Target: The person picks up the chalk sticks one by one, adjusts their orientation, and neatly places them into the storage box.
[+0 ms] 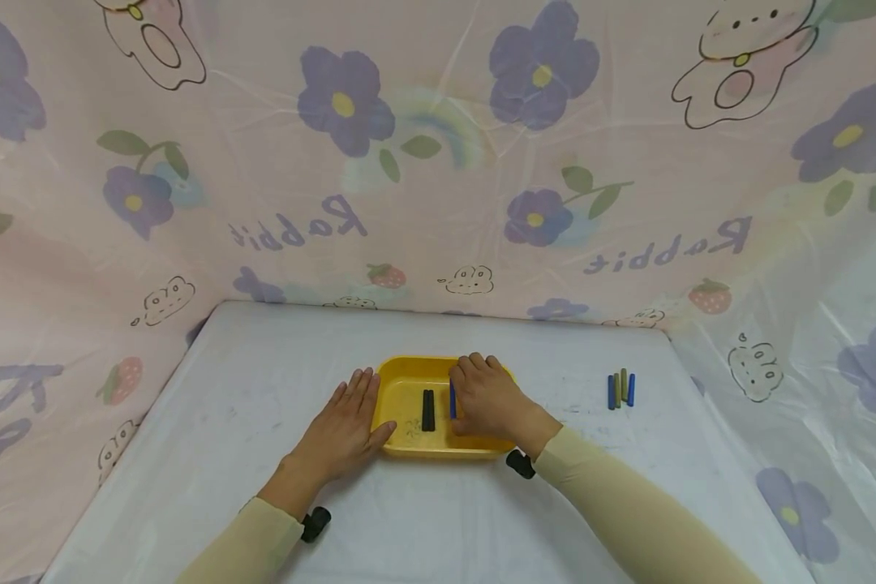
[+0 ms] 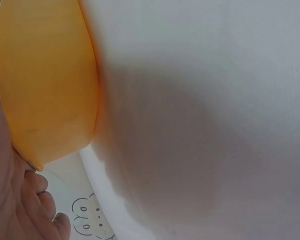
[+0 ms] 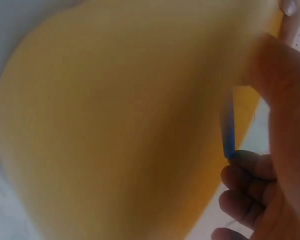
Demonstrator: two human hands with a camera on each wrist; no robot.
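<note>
My left hand rests along the left side of a yellow tray, fingers extended and thumb over the near left rim. In the left wrist view the tray wall stands right beside the palm. Over the tray's right half, my right hand holds a blue crayon between thumb and fingers. The right wrist view shows one end of it at the fingertips; the hand hides part of it. Black crayons lie side by side on the tray floor, left of the blue one.
Several crayons, blue and olive, lie in a loose row on the white table to the right of the tray. A printed curtain with flowers and rabbits rises behind the table and along both sides.
</note>
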